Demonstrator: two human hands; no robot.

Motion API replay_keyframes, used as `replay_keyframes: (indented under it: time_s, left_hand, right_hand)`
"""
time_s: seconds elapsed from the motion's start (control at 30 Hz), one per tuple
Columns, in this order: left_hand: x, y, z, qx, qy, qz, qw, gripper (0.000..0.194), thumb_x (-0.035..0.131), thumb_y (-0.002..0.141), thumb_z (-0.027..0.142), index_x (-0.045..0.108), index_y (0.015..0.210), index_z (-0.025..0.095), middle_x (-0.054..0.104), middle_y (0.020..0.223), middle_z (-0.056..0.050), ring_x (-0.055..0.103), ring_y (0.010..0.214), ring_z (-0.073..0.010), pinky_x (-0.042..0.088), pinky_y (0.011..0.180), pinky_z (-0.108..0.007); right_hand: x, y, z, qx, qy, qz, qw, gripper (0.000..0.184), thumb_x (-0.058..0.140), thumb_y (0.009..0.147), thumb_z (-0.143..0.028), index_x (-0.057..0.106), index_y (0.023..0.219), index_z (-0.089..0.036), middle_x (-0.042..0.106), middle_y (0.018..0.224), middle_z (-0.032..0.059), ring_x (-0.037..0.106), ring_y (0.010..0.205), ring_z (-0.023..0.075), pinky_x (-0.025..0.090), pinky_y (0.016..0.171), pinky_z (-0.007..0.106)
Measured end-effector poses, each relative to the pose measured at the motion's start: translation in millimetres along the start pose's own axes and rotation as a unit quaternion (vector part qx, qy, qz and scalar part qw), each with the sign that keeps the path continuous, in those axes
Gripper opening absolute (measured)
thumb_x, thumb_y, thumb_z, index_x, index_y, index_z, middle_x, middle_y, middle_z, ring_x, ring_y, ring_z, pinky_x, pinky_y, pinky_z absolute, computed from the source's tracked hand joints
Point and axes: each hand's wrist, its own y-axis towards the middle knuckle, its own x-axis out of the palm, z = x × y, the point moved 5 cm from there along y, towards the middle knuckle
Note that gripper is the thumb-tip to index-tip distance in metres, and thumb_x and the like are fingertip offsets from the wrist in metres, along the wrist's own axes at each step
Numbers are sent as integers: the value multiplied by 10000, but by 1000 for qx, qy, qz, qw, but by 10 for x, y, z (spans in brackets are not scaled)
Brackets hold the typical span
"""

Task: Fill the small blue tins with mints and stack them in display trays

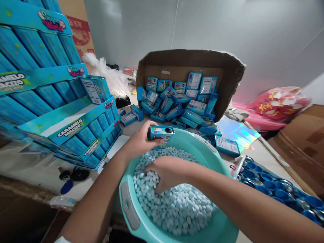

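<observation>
The left hand [142,140] holds one small blue candy box [162,133] above the far-left rim of the turquoise basin [216,163]. Its grip is clamped on the box, with the thumb and fingers on opposite sides. A dark round area shows at the right end of the box's printed face.

The right hand [168,172] reaches palm down into the pale blue candies [177,207] inside the basin. Its fingers are curled among the candies and the fingertips are partly covered; whether they are apart or together cannot be told.

The basin is located at the near edge of the table [87,184]. Beyond it, toward the far edge, an open brown carton [231,76] contains a pile of blue candy boxes [177,101], which extends out onto the table. The stacked display trays [64,130], marked "Caramelo Macizo", occupy the left side. One box [97,89] rests tilted on a display tray. A clear plastic bag [111,76] lies behind the stack. Toward the right edge of the table are the iridescent sheet [238,131] and, nearer, a tray of round blue containers [269,185].
</observation>
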Motion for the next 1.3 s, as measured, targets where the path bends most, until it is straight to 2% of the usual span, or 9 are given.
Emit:
replay_keyframes:
  time_s: [0.1,0.2,0.33,0.43,0.5,0.6,0.73,1.0,1.3]
  left_hand:
    - [2,11,-11,1,-8,-3,1000,524,778,779,439,497,1176,244,622,1085,-29,657,1006,-221,543,812,-305]
    - [-15,18,12,10,24,-5,1000,522,770,782,434,505,1187,236,631,1121,-46,643,1037,-235,522,838,-315]
    - [-13,-1,61,3,105,-28,994,512,744,795,462,508,1190,237,646,1062,-36,637,968,-238,488,761,-303]
    - [45,-37,94,-3,166,-81,983,492,722,809,458,510,1203,254,659,1017,-20,639,907,-238,455,719,-304]
    - [86,-63,118,0,191,-119,974,468,712,814,439,514,1199,259,664,1022,-20,641,908,-245,437,708,-306]
    - [102,-81,159,9,201,-137,970,436,733,789,427,513,1117,241,660,996,-15,640,889,-242,422,702,-307]
    - [86,-81,180,13,182,-132,974,469,774,747,430,500,1077,238,651,976,-4,632,872,-231,431,725,-315]
    - [96,-77,143,25,162,-138,977,452,772,753,421,504,1074,250,663,968,-3,635,860,-228,440,705,-312]
    - [77,-68,112,26,138,-121,983,521,778,756,455,519,1156,246,678,1072,-32,657,984,-259,475,801,-334]
  right_hand:
    - [-212,-126,18,-15,111,45,993,239,763,713,-284,722,941,-224,674,768,-20,555,632,138,392,555,250]
    - [-430,-257,129,-28,269,109,957,141,749,752,-275,671,846,-202,604,709,-37,516,611,107,401,549,223]
    - [-652,-373,314,-66,458,256,849,197,784,740,-277,606,777,-199,502,594,-67,403,500,73,294,446,195]
    - [-727,-408,401,-110,535,354,760,197,768,747,-225,575,783,-220,470,570,-81,370,459,70,261,421,194]
    - [-747,-410,441,-123,555,400,719,195,745,750,-188,556,778,-225,481,576,-79,391,467,73,279,435,196]
    - [-748,-387,502,-108,569,446,682,195,717,758,-182,530,782,-231,515,589,-72,429,483,81,311,460,202]
    - [-709,-323,546,-75,584,460,664,197,707,766,-216,514,800,-234,529,609,-72,466,505,89,327,479,207]
    - [-672,-277,520,-54,588,452,669,187,692,759,-242,512,810,-238,585,658,-65,542,567,110,407,553,234]
    - [-685,-287,537,-64,609,437,659,188,670,777,-331,514,747,-229,617,756,-28,600,686,137,474,647,270]
